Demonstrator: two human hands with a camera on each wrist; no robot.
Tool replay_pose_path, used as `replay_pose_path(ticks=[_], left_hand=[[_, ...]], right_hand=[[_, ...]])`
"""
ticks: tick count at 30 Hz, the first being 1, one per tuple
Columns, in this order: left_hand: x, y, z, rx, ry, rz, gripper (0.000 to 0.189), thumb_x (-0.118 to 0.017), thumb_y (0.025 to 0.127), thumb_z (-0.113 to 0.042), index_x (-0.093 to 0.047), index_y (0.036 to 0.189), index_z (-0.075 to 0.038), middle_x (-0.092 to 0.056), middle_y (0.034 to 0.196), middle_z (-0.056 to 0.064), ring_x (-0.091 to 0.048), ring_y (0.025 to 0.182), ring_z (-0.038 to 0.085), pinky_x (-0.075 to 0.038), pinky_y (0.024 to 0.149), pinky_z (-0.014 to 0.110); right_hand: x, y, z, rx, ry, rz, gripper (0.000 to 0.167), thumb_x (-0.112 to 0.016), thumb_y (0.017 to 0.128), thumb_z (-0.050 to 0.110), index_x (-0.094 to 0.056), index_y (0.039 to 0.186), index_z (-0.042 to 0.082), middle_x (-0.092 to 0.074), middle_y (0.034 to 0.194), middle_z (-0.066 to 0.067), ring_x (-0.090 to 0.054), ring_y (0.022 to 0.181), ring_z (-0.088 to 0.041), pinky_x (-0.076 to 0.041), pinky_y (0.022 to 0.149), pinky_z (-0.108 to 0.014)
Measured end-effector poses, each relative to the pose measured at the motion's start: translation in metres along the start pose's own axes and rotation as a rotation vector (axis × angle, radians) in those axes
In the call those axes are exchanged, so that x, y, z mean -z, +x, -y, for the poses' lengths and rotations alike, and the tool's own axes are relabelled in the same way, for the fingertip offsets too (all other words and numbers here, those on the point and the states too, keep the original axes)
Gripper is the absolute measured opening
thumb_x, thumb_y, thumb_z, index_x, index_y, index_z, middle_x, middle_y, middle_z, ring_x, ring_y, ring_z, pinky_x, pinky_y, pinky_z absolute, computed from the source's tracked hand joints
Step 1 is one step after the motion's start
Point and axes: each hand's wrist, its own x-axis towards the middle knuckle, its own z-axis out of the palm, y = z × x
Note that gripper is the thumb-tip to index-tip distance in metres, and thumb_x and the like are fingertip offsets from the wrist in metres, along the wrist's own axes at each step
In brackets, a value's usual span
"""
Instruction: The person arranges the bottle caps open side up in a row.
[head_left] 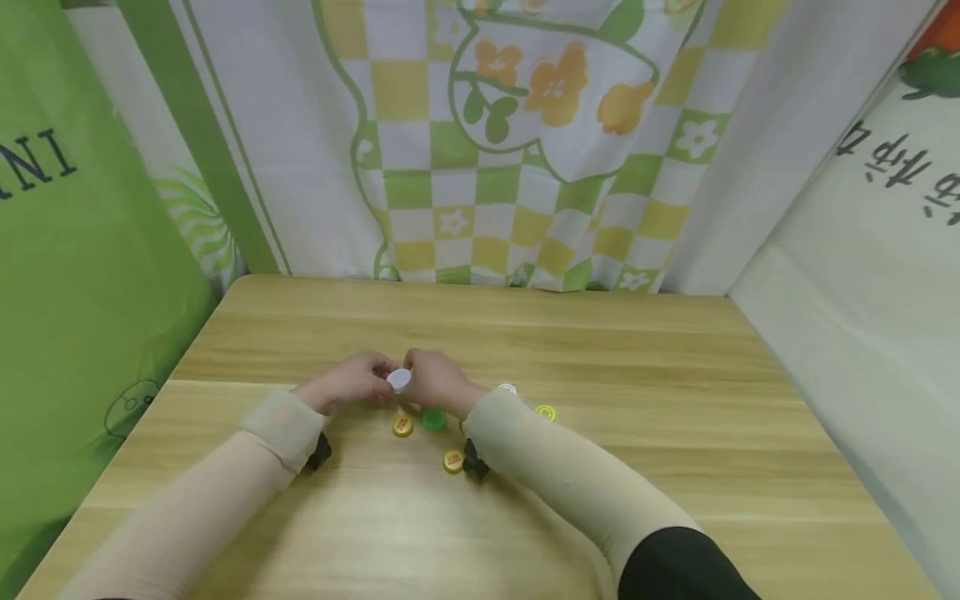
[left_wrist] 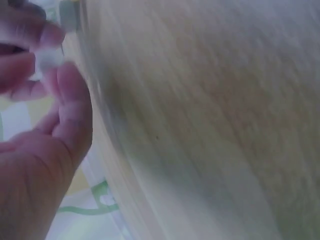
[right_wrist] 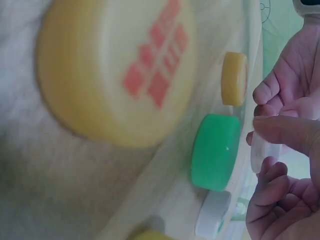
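Note:
A white bottle cap (head_left: 399, 380) is held above the table between both hands. My left hand (head_left: 354, 380) pinches it from the left, fingertips at its edge. From the other side my right hand (head_left: 435, 382) grips it, and in the right wrist view the right thumb (right_wrist: 285, 131) lies across the white cap (right_wrist: 258, 152). The left wrist view shows the left thumb (left_wrist: 74, 85) beside the blurred white cap (left_wrist: 47, 57). Just below the hands are a green cap (head_left: 433, 419) and a yellow cap (head_left: 402, 427) with red print.
Another yellow cap (head_left: 453, 461) with red print lies by the right wrist. Beyond the right forearm are a white cap (head_left: 507, 389) and a bright yellow one (head_left: 546, 412). A patterned curtain (head_left: 510, 208) hangs behind the wooden table (head_left: 637, 350).

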Motion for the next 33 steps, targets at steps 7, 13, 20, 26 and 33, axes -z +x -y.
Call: replay_pose_path(ticks=[7, 13, 20, 26, 33], left_hand=[[0.001, 0.002, 0.002, -0.072, 0.038, -0.085, 0.038, -0.059, 0.099, -0.003, -0.056, 0.131, 0.017, -0.066, 0.115, 0.023, -0.063, 0.101, 0.032, -0.057, 0.087, 0.041], [0.003, 0.009, 0.001, -0.021, -0.066, -0.128, 0.040, -0.048, 0.111, -0.017, -0.053, 0.135, 0.013, -0.060, 0.130, 0.026, -0.061, 0.118, 0.037, -0.053, 0.103, 0.044], [0.002, 0.012, -0.005, -0.033, -0.116, -0.245, 0.039, -0.046, 0.111, -0.014, -0.052, 0.135, 0.016, -0.059, 0.131, 0.030, -0.065, 0.113, 0.032, -0.055, 0.101, 0.042], [0.000, 0.013, -0.006, -0.023, -0.181, -0.298, 0.033, -0.049, 0.109, -0.008, -0.053, 0.132, 0.016, -0.058, 0.129, 0.028, -0.065, 0.111, 0.030, -0.054, 0.101, 0.041], [-0.001, 0.021, -0.004, 0.009, -0.266, -0.360, 0.031, -0.052, 0.106, -0.002, -0.053, 0.131, 0.016, -0.057, 0.128, 0.025, -0.063, 0.109, 0.026, -0.055, 0.098, 0.030]], right_hand=[[0.011, 0.005, -0.007, 0.027, 0.024, -0.033, 0.040, -0.079, 0.093, 0.029, -0.069, 0.119, 0.000, -0.072, 0.102, -0.008, -0.063, 0.084, -0.016, -0.054, 0.076, -0.026], [0.025, 0.008, -0.013, 0.024, 0.131, -0.001, 0.027, -0.068, 0.102, 0.029, -0.072, 0.109, 0.003, -0.070, 0.098, -0.005, -0.063, 0.083, -0.015, -0.055, 0.071, -0.026], [0.029, 0.013, -0.014, 0.023, 0.232, 0.004, 0.021, -0.061, 0.106, 0.021, -0.070, 0.109, 0.002, -0.070, 0.097, -0.009, -0.068, 0.087, -0.023, -0.052, 0.066, -0.023], [0.029, 0.020, -0.019, -0.022, 0.407, -0.002, 0.015, -0.063, 0.104, 0.014, -0.066, 0.105, -0.001, -0.066, 0.093, -0.009, -0.068, 0.086, -0.024, -0.053, 0.065, -0.021], [0.029, 0.026, -0.023, -0.083, 0.661, 0.013, 0.017, -0.060, 0.103, 0.003, -0.064, 0.115, -0.008, -0.065, 0.101, -0.012, -0.065, 0.082, -0.016, -0.060, 0.078, -0.028]])
